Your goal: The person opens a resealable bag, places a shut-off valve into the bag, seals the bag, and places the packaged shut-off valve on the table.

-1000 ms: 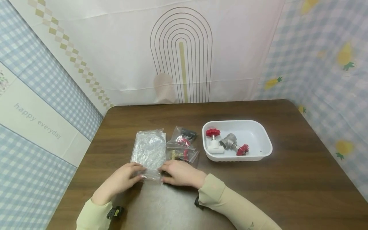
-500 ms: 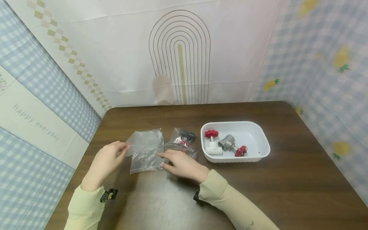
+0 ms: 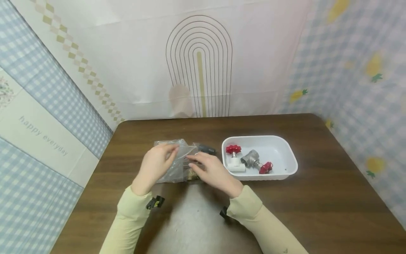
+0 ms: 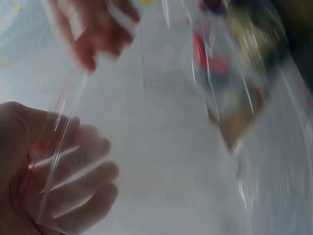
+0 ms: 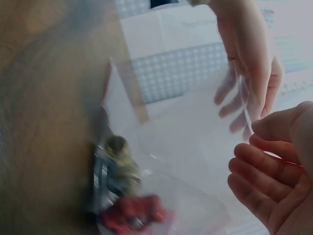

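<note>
Clear zip bag [image 5: 181, 122] is stretched between both hands above the table. My left hand [image 3: 155, 164] pinches its upper edge; in the left wrist view its fingers show through the plastic. My right hand [image 3: 215, 173] pinches the same edge farther right, thumb against index finger in the right wrist view, with the other fingers loosely bent. Below lie flat clear bags [image 3: 172, 176]. Beside them sits a bagged brass valve [image 3: 192, 174], whose red handwheel [image 5: 132, 213] shows in the right wrist view. A black fitting [image 3: 207, 149] lies behind, its bag partly hidden by my right hand.
Right of the hands stands a white tray [image 3: 294, 167]. It holds a white valve [image 3: 236, 165] with a red handwheel and a grey metal valve [image 3: 252, 158], also with a red handwheel. A patterned cloth [image 3: 136, 70] hangs behind the brown table [image 3: 317, 197].
The left hand lifted a bag from the flat pile and carried it right. The right hand moved up from the pile to the bag's edge. The tray stayed put.
</note>
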Demonstrator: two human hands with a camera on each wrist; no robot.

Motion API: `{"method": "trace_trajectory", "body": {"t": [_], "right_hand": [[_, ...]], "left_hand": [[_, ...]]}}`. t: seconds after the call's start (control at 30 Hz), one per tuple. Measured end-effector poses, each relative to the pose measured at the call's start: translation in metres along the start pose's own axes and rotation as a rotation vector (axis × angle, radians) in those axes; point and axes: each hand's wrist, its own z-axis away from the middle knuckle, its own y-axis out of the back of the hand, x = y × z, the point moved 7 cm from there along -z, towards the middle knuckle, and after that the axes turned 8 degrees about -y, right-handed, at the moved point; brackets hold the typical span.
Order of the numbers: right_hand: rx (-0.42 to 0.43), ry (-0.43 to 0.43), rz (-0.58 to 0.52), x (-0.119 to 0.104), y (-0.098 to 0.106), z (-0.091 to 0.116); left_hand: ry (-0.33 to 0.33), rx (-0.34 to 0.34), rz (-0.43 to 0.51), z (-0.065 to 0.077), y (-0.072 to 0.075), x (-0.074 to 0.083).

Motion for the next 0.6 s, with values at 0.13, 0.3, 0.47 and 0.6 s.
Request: {"method": "trace_trajectory", "body": {"t": [0.13, 0.3, 0.47, 0.6], "right_hand": [[0.16, -0.013, -0.047, 0.001, 0.026, 0.007], [0.264, -0.001, -0.044, -0.006, 0.046, 0.012], [0.291, 0.131, 0.178, -0.016, 0.044, 0.019], [0.333, 0.271, 0.381, -0.027, 0.042, 0.024]], "left_hand": [[-0.032, 0.009, 0.022, -0.015, -0.015, 0.023], [-0.072, 0.04, 0.042, -0.024, -0.028, 0.041], [-0.075, 0.055, 0.103, -0.021, -0.036, 0.057], [-0.074, 0.064, 0.101, -0.022, -0.038, 0.064]]}}
